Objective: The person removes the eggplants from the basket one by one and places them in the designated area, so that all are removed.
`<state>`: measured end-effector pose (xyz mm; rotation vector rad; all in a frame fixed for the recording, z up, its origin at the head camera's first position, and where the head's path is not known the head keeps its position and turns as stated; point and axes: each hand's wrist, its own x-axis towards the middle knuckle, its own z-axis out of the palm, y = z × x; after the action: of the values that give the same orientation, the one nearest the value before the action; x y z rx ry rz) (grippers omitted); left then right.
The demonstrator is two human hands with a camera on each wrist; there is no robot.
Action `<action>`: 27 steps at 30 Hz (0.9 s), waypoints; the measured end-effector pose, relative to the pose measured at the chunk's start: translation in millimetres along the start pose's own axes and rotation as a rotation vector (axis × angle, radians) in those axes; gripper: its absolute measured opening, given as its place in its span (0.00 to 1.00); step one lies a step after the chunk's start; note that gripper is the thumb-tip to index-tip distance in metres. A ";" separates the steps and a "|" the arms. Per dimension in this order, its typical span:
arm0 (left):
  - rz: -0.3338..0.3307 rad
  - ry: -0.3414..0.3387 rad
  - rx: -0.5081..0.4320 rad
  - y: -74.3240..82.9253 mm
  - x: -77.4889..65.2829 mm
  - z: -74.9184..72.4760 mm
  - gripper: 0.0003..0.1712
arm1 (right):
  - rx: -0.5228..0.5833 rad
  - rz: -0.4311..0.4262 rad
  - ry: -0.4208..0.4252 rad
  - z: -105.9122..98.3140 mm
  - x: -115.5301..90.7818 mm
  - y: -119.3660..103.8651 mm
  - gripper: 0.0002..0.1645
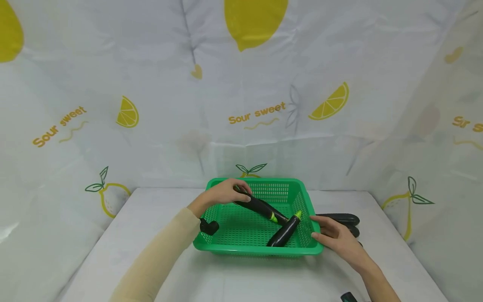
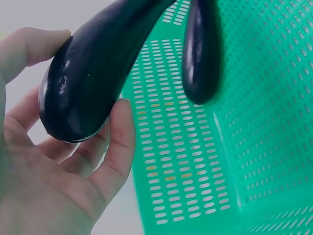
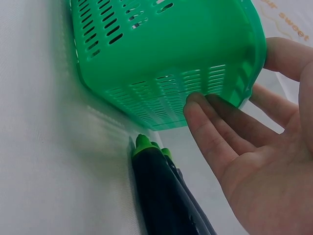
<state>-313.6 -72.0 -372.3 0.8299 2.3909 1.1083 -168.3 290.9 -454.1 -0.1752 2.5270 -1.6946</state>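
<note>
Green basket [image 1: 249, 251], part-filled: two eggplants [image 1: 286, 233] inside; left hand [image 1: 226, 191], fingers curled, grips a third eggplant [image 1: 258, 208] by its eleven-o'clock end; right hand [image 1: 337, 238], fingers loosely bent, holds the rim [image 1: 318, 247]; further eggplants [image 1: 342, 218] lie outside, three o'clock.

Green perforated plastic basket [image 1: 241, 251], front middle: room from above
Blocked back: left hand [image 1: 225, 191], long glossy black eggplant [image 1: 255, 204]
Blocked front right: second eggplant [image 1: 284, 232]
Blocked outside right: right hand [image 1: 339, 240], further eggplants [image 1: 348, 219]

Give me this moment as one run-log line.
Left hand: grips eggplant over green basket | Right hand: holds basket's right side | In basket: two other eggplants | Right of basket: more eggplants
</note>
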 end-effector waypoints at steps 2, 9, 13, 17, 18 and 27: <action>0.005 0.004 0.021 3.6 -4.2 -3.0 0.13 | 0.005 0.002 0.002 -0.4 -0.7 0.1 0.37; 0.030 -0.005 0.063 14.7 -16.3 -10.4 0.13 | -0.009 -0.006 0.018 -3.6 -1.3 -0.4 0.37; 0.043 0.000 0.080 18.7 -26.0 -12.0 0.12 | -0.011 -0.010 0.015 -5.8 -0.8 0.4 0.37; 0.053 0.018 0.097 17.8 -36.5 -13.7 0.12 | -0.012 -0.005 0.013 -6.1 -0.5 1.2 0.37; 0.060 0.025 0.099 16.6 -39.1 -14.5 0.12 | -0.011 -0.005 0.013 -5.9 -0.3 1.2 0.37; 0.072 0.123 0.058 0.1 -69.4 -25.1 0.13 | 0.012 -0.011 -0.002 -0.7 0.2 -0.1 0.37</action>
<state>-275.1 -131.0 -350.7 0.8975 2.5231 1.1531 -168.6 291.5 -453.8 -0.1903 2.5187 -1.7128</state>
